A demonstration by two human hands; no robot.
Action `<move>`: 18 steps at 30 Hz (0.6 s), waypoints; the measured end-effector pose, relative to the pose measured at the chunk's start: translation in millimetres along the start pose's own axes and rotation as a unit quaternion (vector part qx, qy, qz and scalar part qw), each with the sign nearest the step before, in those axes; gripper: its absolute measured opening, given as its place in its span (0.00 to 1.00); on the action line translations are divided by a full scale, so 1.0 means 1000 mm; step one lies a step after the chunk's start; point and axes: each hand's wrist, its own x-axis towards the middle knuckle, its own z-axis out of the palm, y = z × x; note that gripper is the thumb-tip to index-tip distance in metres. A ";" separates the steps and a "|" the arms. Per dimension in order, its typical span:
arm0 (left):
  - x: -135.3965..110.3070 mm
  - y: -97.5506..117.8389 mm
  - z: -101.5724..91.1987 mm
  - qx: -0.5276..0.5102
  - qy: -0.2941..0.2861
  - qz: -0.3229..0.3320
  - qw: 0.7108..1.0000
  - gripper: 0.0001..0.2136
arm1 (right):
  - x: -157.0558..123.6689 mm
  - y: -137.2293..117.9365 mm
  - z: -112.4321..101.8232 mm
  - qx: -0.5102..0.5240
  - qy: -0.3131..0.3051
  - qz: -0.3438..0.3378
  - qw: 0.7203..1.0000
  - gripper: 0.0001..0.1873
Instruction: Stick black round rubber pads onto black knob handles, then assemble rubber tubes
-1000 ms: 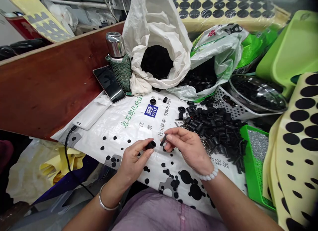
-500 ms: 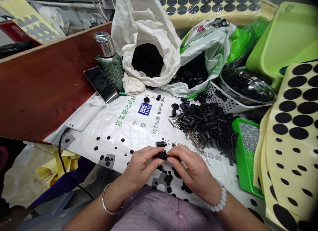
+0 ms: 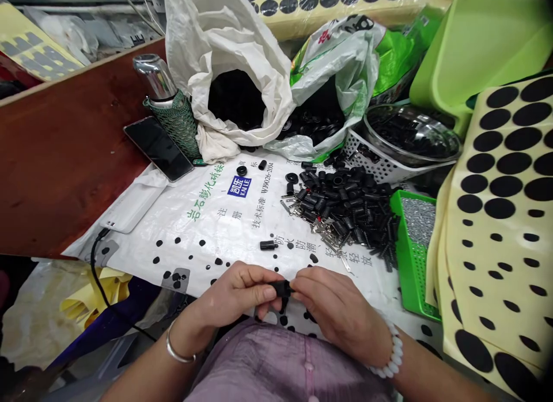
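Observation:
A small black cylindrical part (image 3: 281, 288) is held level between both hands, close to my body. My left hand (image 3: 242, 291) pinches its left end between thumb and fingers. The fingertips of my right hand (image 3: 332, 301) are closed on its right end, where a narrower tip is mostly hidden. Just beyond the hands, a similar black cylinder with a thin stem (image 3: 268, 245) lies on the white printed sheet (image 3: 224, 235). Farther right spreads a heap of black cylinders, screws and metal strips (image 3: 345, 206).
A phone (image 3: 159, 147) leans by a flask in a green net (image 3: 173, 111). Behind are a white sack (image 3: 194, 62) and a plastic bag (image 3: 358, 62) of black parts. At right stand a steel bowl (image 3: 449, 148), a green tray (image 3: 415, 281) and yellow sticker sheets (image 3: 475, 264).
Both hands have moved nearer my body with the black part, and my right fingers have closed in around its right end. The view has shifted slightly to the right.

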 end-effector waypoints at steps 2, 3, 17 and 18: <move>0.001 0.002 0.001 -0.029 -0.040 -0.026 0.998 0.17 | -0.002 0.001 -0.003 0.005 -0.002 -0.005 1.000 0.08; 0.001 0.001 0.001 -0.035 -0.046 -0.032 0.998 0.17 | -0.004 0.001 -0.003 0.009 -0.005 -0.002 1.000 0.07; 0.005 -0.001 0.015 0.413 0.026 0.258 0.873 0.14 | -0.025 0.008 0.003 0.119 -0.033 0.130 0.984 0.07; 0.006 -0.003 0.015 0.422 0.031 0.279 0.862 0.15 | -0.027 0.007 0.004 0.137 -0.029 0.142 0.980 0.07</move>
